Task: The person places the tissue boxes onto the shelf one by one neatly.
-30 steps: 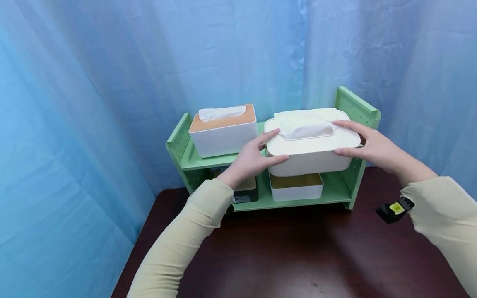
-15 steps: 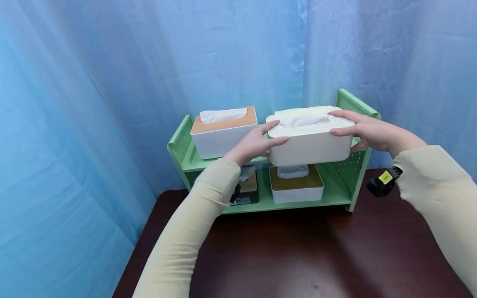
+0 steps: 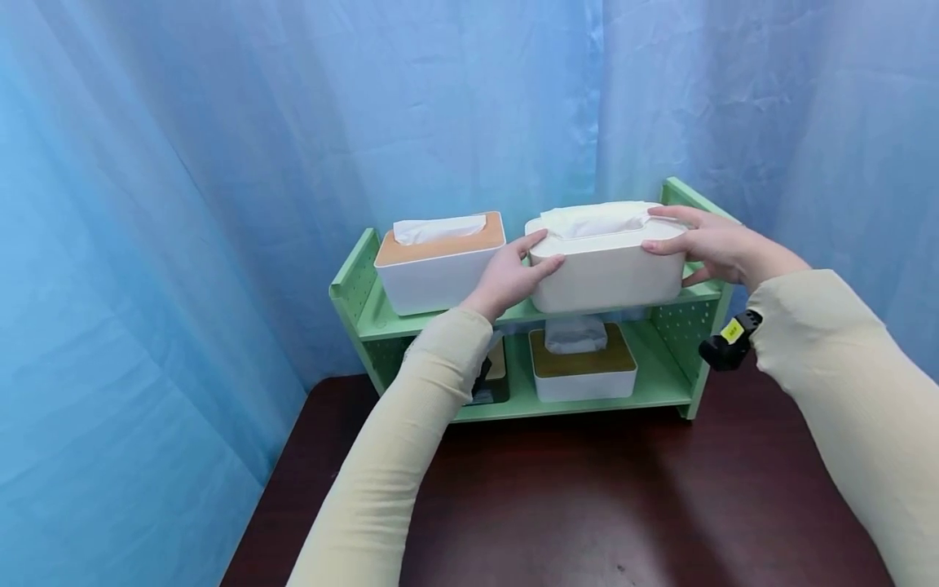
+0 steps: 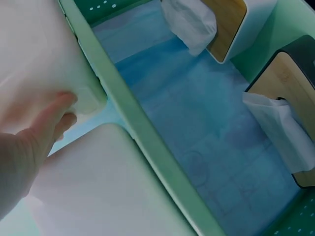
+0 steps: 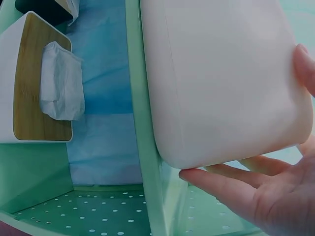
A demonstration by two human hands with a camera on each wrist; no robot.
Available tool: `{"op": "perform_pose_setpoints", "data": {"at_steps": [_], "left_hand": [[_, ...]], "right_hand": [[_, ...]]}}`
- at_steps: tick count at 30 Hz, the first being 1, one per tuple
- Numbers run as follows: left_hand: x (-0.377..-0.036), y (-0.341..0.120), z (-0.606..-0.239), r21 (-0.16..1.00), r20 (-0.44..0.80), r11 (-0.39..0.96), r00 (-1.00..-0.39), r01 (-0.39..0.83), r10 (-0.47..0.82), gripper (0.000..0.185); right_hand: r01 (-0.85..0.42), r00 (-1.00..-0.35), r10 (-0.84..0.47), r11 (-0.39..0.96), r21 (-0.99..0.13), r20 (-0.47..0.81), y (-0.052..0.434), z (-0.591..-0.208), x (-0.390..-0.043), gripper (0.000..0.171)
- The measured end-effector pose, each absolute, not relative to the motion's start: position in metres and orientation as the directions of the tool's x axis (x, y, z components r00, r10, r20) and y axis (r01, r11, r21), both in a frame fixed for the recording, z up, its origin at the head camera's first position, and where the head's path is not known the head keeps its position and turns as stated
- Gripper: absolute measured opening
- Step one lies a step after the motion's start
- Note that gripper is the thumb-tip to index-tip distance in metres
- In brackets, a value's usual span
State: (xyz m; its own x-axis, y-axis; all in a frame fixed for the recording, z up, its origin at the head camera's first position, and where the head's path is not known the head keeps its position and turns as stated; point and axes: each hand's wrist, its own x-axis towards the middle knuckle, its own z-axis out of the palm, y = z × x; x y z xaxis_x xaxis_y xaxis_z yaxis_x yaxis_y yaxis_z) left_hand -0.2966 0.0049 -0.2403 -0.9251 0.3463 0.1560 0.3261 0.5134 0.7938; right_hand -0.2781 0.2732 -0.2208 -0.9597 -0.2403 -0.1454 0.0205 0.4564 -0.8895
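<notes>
Both hands hold an all-white tissue box (image 3: 609, 281), a white tissue spread over its top slot. My left hand (image 3: 508, 281) grips its left end, with thumb on the front wall and fingers at the upper edge. At the right end my right hand (image 3: 722, 244) grips it, and in the right wrist view fingers (image 5: 226, 189) reach beneath the lower corner. The box's base is right at the front edge of the green rack's (image 3: 396, 326) upper shelf. Just left of it on that shelf stands a white tissue box with an orange-brown lid (image 3: 440, 277).
On the lower shelf sit a white tissue box with a wooden lid (image 3: 584, 383) and a black tissue box with a light wooden lid (image 4: 285, 81), partly hidden by my left arm in the head view. The rack stands on a dark table (image 3: 557, 505) before blue curtains (image 3: 469, 106).
The all-white tissue box has moved back and settled lower against the upper shelf, both hands moving with it. Its top has tipped back, and the wooden-lidded box below is more exposed.
</notes>
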Motion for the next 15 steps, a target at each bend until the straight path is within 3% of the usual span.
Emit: {"op": "perform_pose_setpoints", "data": {"at_steps": [15], "left_hand": [[-0.306, 0.018, -0.249, 0.801, 0.218, 0.495, -0.933, 0.338, 0.285, 0.067]], "right_hand": [[0.009, -0.998, -0.049, 0.443, -0.897, -0.034, 0.261, -0.229, -0.280, 0.093]]}}
